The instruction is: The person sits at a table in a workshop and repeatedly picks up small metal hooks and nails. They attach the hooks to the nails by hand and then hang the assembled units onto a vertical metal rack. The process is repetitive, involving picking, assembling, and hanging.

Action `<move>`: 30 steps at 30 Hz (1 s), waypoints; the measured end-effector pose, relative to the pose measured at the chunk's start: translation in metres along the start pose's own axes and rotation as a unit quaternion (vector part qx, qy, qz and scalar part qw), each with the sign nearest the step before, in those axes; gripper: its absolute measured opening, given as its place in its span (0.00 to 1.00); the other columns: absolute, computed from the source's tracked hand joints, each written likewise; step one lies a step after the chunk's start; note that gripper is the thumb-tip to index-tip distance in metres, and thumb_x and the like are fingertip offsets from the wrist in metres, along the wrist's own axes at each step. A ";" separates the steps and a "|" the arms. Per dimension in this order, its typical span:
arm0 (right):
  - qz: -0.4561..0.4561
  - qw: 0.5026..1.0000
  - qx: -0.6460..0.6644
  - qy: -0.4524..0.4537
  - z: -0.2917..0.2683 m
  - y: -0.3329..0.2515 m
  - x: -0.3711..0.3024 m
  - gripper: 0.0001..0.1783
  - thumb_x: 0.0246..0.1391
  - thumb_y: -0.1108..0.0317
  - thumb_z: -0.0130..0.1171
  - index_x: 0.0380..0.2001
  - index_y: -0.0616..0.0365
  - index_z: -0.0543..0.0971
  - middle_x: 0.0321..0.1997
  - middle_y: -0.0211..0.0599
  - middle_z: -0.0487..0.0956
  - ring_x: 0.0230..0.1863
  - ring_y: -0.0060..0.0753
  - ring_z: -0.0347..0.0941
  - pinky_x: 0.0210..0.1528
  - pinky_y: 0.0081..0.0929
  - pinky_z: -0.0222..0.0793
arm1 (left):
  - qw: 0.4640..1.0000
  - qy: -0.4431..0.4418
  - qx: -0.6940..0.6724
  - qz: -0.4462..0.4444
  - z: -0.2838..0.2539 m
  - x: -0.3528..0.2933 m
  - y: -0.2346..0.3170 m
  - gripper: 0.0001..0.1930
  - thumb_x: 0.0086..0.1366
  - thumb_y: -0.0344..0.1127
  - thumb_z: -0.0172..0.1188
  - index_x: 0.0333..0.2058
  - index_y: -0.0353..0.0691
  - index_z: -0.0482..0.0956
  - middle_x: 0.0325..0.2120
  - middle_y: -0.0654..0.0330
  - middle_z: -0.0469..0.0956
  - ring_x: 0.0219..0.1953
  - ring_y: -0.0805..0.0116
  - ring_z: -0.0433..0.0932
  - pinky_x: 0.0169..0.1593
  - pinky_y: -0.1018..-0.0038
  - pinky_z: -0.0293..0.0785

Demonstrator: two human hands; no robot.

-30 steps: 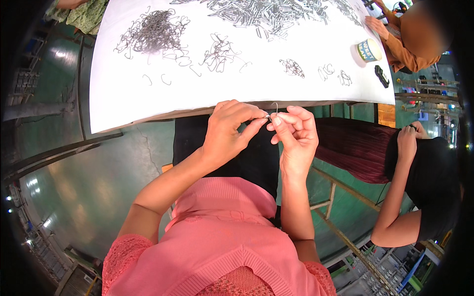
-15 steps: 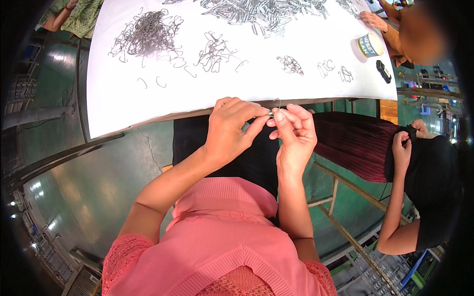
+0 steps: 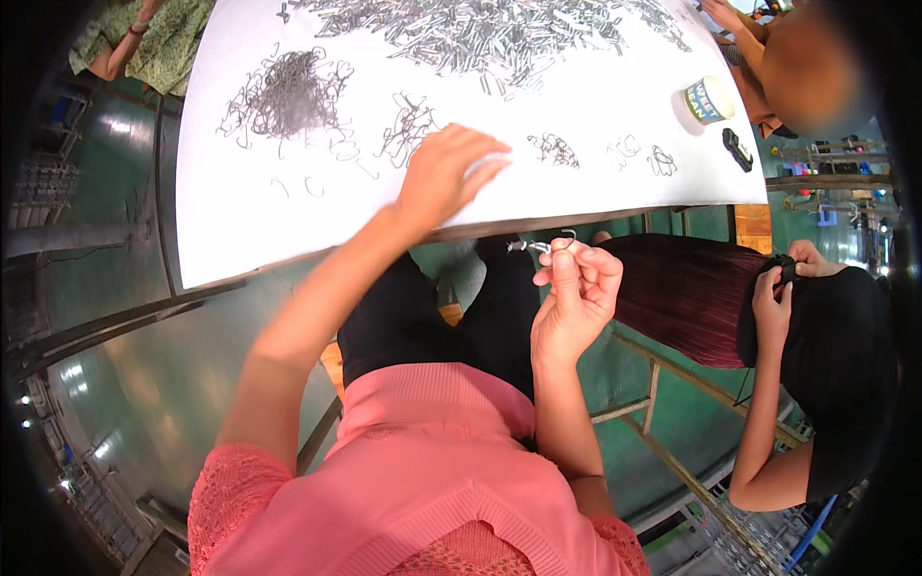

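Above the table's front edge, my left hand [image 3: 444, 178] reaches forward with its fingers apart and nothing visible in them. It is nearest to a small heap of bent wire hooks [image 3: 405, 125] and hides part of it. My right hand [image 3: 576, 293] is held in front of the table edge, thumb and fingers pinched together. A wire hook [image 3: 570, 232] sticks up from the pinch, and a small shiny metal piece [image 3: 530, 247] juts out to the left of it. How the two are joined is too small to tell.
On the white tabletop [image 3: 240, 235] lie a larger hook pile [image 3: 293, 96], many shiny metal pieces [image 3: 499, 38], small clusters of bent wire [image 3: 554, 151], a tin can [image 3: 706, 101] and a black object [image 3: 738, 150]. A person in black [image 3: 836, 365] stands close on the right; others are at the far corners.
My left hand has let go of the metal piece and moved up and left over the table. My right hand still holds the wire hook, slightly lower than before.
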State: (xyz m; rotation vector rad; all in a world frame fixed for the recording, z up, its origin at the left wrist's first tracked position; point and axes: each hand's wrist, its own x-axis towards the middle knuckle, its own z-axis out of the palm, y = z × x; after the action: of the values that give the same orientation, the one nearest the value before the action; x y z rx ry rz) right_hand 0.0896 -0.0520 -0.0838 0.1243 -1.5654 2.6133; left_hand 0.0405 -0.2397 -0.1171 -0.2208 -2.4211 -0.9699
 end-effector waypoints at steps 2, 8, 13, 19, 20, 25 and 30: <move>-0.004 1.000 -0.005 0.006 -0.005 -0.001 0.003 0.11 0.53 0.82 0.58 0.36 0.58 0.70 0.35 0.43 0.78 0.34 0.29 0.77 0.28 0.19 0.76 | 0.997 -0.023 0.068 0.015 0.024 0.030 -0.033 0.09 0.58 0.36 0.62 0.37 0.44 0.81 0.36 0.61 0.79 0.41 0.61 0.74 0.45 0.66 0.69; 0.001 1.000 -0.008 0.007 -0.009 -0.008 0.003 0.11 0.53 0.83 0.58 0.36 0.58 0.70 0.36 0.43 0.79 0.33 0.29 0.78 0.28 0.19 0.76 | 0.982 -0.089 0.161 0.035 0.069 0.083 -0.070 0.09 0.59 0.38 0.59 0.39 0.46 0.79 0.36 0.64 0.76 0.46 0.65 0.71 0.51 0.68 0.65; 0.008 1.000 -0.010 0.008 -0.007 -0.010 -0.002 0.11 0.53 0.83 0.57 0.36 0.58 0.69 0.36 0.43 0.78 0.34 0.28 0.78 0.28 0.19 0.76 | 0.935 -0.131 0.318 0.090 0.071 0.090 -0.073 0.09 0.59 0.37 0.59 0.38 0.44 0.79 0.34 0.62 0.77 0.44 0.64 0.73 0.50 0.67 0.67; 0.011 0.999 -0.031 -0.005 -0.005 -0.004 -0.011 0.11 0.53 0.84 0.57 0.35 0.59 0.69 0.37 0.43 0.78 0.34 0.27 0.78 0.29 0.18 0.76 | 0.979 -0.060 -0.092 -0.172 0.035 0.041 -0.005 0.07 0.59 0.33 0.60 0.34 0.36 0.80 0.30 0.59 0.82 0.32 0.69 0.80 0.37 0.72 0.74; 0.012 0.999 -0.035 -0.009 -0.005 -0.003 -0.012 0.11 0.53 0.84 0.58 0.35 0.59 0.69 0.37 0.43 0.78 0.34 0.27 0.78 0.29 0.18 0.76 | 0.963 -0.068 -0.153 -0.209 0.017 0.030 0.019 0.07 0.59 0.33 0.60 0.34 0.36 0.80 0.30 0.60 0.82 0.32 0.72 0.79 0.37 0.74 0.73; 0.010 0.998 -0.039 -0.044 0.001 0.000 -0.016 0.11 0.53 0.83 0.58 0.35 0.60 0.69 0.37 0.45 0.78 0.34 0.27 0.78 0.30 0.18 0.76 | 0.899 -0.097 -0.294 -0.309 -0.045 -0.007 0.077 0.06 0.60 0.32 0.61 0.33 0.36 0.80 0.29 0.64 0.82 0.33 0.80 0.77 0.37 0.79 0.71; -0.008 0.996 -0.036 -0.078 0.010 0.003 -0.018 0.10 0.53 0.82 0.58 0.35 0.60 0.68 0.38 0.47 0.79 0.34 0.27 0.78 0.31 0.19 0.76 | 0.917 -0.063 -0.285 -0.272 -0.065 -0.014 0.099 0.03 0.59 0.30 0.62 0.31 0.38 0.81 0.28 0.66 0.82 0.31 0.81 0.75 0.36 0.81 0.67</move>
State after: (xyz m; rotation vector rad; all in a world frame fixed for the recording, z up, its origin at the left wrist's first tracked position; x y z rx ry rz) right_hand 0.1078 -0.0624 -0.0836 0.3417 -1.6972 2.5857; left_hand 0.1116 -0.2115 -0.0258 0.2166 -2.2862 -1.9625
